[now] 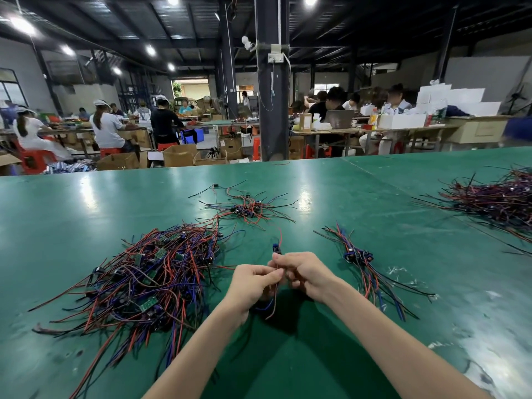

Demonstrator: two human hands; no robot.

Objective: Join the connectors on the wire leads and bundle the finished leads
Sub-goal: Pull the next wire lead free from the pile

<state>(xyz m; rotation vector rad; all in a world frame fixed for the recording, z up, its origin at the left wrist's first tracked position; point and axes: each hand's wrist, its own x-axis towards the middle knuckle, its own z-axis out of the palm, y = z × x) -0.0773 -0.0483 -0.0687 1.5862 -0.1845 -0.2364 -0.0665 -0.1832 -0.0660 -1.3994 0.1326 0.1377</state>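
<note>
Centre of frame, low: left hand (254,283) and right hand (306,273) meet just above the green table (86,214), fingertips touching. Both have their fingers curled and pinch one wire lead (272,305) between them.

Lead orientation: long axis roughly vertical in the frame. One blue connector (276,249) sticks out above the right hand's fingertips, pointing away from the person. A thin red wire continues upward from it. Loose red and blue ends hang below the hands, toward the person. Whether a second connector sits inside the fingers: cannot tell, hidden.

Count of wire groups on the table: four.
1. Large heap (144,280), left of the hands, tangled red, blue and black wires with a few small green boards; no common direction. Individual leads too many to count.
2. Small heap (247,208), upper centre, loose, wires fanning outward.
3. Aligned group (359,260), just right of the hands, lying together; long axis runs from upper left to lower right, connectors clustered near its upper end.
4. Far heap (501,200), right edge of frame, well apart from the hands, partly cut off.

Hands: two, bare forearms entering from the bottom edge. Held leads: one seen.
</note>
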